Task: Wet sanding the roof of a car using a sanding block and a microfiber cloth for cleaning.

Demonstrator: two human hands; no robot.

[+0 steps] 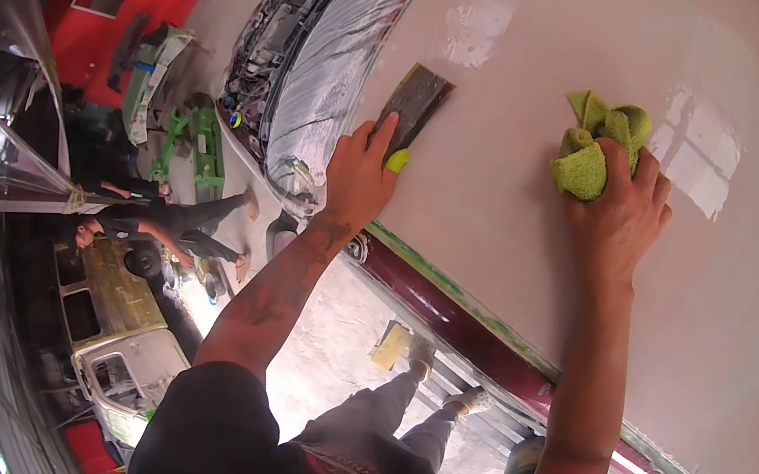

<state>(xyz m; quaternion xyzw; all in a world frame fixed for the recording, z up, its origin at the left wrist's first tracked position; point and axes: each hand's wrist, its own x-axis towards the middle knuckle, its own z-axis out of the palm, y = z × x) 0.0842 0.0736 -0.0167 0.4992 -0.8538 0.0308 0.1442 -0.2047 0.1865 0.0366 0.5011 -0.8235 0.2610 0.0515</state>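
Observation:
My left hand grips a strip of dark grey sandpaper against a broad, pale vehicle panel. A bright yellow-green piece shows at the paper's lower end, under my fingers; the rest of it is hidden. To the right, my right hand is closed around a bunched green cloth that rests on the same panel. Glossy patches with window-like reflections lie on the surface beyond both hands.
Clear plastic sheeting covers part of the vehicle beside an exposed engine bay. A maroon edge with green tape runs along the near side. Slatted boards lie by my feet. Leftward are another person and a stripped vehicle.

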